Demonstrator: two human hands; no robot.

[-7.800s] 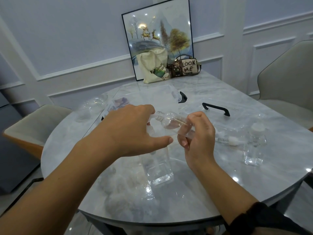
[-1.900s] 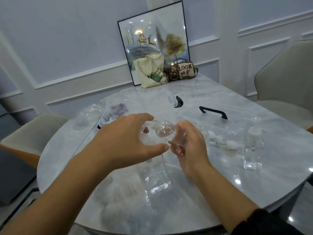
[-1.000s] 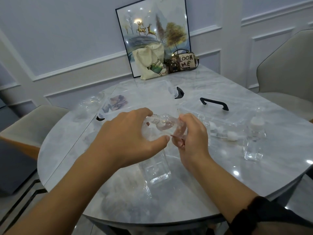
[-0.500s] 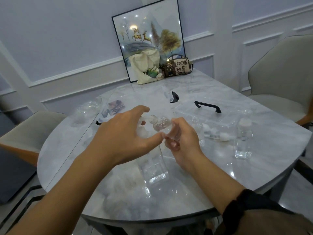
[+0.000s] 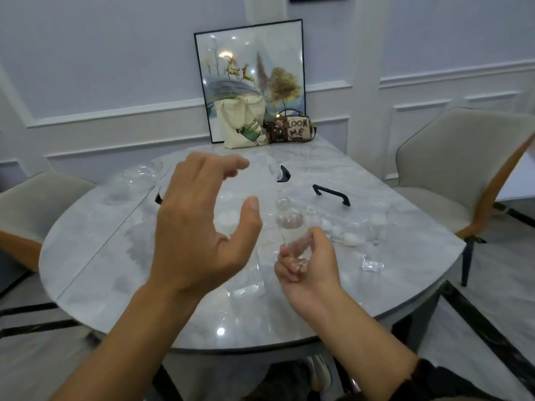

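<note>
Two hands of yours are up over the marble table (image 5: pixel 115 256), and only one has anything in it. Your right hand (image 5: pixel 308 266) holds the small clear bottle (image 5: pixel 291 225) by its lower end, fingers and thumb curled round the base, so the bottle stands nearly upright with its neck at the top. It hangs in the air on your side of the black handle (image 5: pixel 331 193), a little to the handle's left, clear of the tabletop.

Your left hand (image 5: pixel 199 233) is farther left of the handle, raised and holding nothing. Its fingers are apart and loosely curved, and the thumb points toward the bottle without touching it. Below that hand, on your side of the handle, a taller clear square bottle (image 5: pixel 247 285) stands on the table (its sides nearly vanish against the marble, so look for the bright base).

To the right of the handle and nearer you stands another clear bottle with a white cap (image 5: pixel 376 244). Well beyond the handle, at the table's far edge, a cream tote bag (image 5: pixel 243 123) and a brown handbag (image 5: pixel 293 130) sit side by side in front of a framed picture (image 5: pixel 252 68) that leans on the wall.
</note>
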